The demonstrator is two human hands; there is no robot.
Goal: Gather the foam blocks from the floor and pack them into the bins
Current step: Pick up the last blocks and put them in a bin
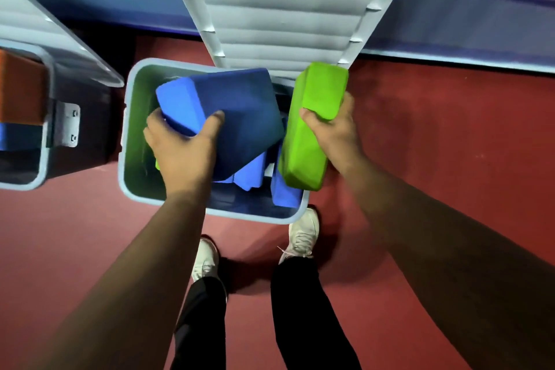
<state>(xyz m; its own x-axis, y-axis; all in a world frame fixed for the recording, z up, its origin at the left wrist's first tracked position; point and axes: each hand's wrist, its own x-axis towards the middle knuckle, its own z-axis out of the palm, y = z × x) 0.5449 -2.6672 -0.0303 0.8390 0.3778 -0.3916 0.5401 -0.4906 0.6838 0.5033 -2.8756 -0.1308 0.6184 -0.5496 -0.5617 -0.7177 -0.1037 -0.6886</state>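
My left hand (pixel 180 144) grips a dark blue foam block (pixel 240 111) by its near-left corner, thumb on the top face, fingers wrapped over the lighter end face; block tilted, held over the open bin (pixel 127 135), above its left and middle part. My right hand (pixel 333 126) clamps a green foam block (pixel 312 129), thumb on the near face, other fingers hidden behind its right side; it stands on end over the bin's right edge. More blue blocks (pixel 285 192) lie inside the bin below, near side. Green tint on the inner left wall, cannot tell if it is a block. Bin lid (pixel 279 9) is flipped up on the far side. Second bin (pixel 45 144) at far left, orange block (pixel 21 90) inside. Red floor (pixel 435 129), my white shoes (pixel 301 234) just near the bin
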